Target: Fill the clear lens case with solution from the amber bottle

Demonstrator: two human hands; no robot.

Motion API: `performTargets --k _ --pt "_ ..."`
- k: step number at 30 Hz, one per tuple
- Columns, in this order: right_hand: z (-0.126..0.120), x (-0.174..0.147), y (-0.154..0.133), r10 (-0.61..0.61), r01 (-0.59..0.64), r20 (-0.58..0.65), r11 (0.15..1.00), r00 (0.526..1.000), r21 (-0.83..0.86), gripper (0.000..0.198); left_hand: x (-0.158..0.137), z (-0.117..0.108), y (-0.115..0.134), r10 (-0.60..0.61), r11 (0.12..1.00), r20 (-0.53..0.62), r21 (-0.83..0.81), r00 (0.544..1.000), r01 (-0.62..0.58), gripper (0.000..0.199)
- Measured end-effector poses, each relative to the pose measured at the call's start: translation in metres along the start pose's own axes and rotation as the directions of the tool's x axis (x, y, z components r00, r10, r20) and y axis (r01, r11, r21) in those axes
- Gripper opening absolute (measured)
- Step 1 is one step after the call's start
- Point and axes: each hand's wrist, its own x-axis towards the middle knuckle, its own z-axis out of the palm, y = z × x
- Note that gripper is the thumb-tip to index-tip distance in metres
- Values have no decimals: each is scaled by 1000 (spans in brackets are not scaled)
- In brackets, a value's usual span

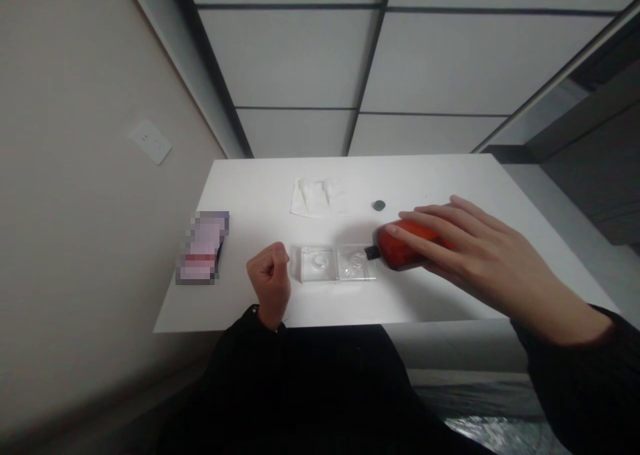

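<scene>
My right hand (465, 248) is wrapped round a red bottle (407, 244). The bottle lies tilted on its side in the air, its black neck (372, 252) pointing left over the right-hand part of a clear plastic box (337, 264). This box is open in two square halves side by side, and a round shape shows in each. Just left of it, my left hand (271, 278) is closed in a fist near the table's front, and no object shows in it. A small dark round disc (379, 205) lies behind the bottle.
On the white table (260, 182), a white folded tissue (317, 196) lies toward the back. A pinkish pack (203, 248), blurred out, is at the left edge. A wall with a socket (151, 142) stands left, and panelled doors (300, 55) rise behind.
</scene>
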Motion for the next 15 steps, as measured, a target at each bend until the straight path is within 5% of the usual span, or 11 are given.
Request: performTargets --k 15 --pt "-4 2 0 -6 6 7 1000 1000 -13 60 1 0 1 19 1000 12 -16 1000 -19 62"
